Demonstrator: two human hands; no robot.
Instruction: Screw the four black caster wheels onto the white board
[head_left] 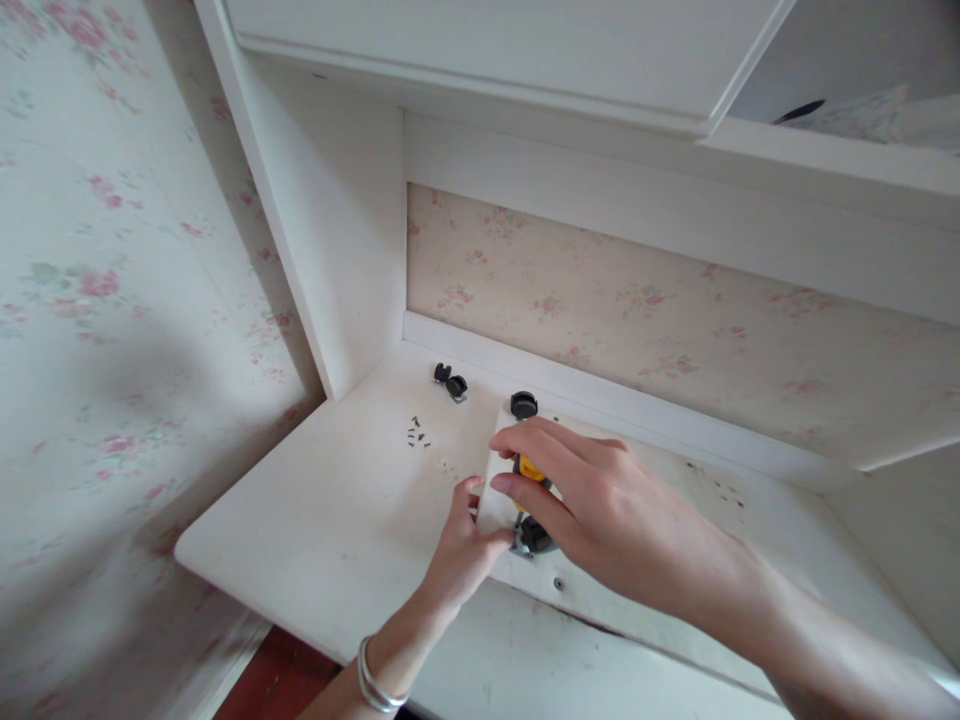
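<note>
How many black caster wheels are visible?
4: two black caster wheels on the white desktop, one at the far corner of the white rectangular board, one by the left hand. Others may be hidden.

No lettering, label, brand, number or sign can be read — not on the yellow-and-dark screwdriver handle (529, 468) (largely covered by the right hand (600, 490)), and not on the black caster (524, 404) at the far edge of the white board (504, 572) — where any print would be too small to make out.
</note>
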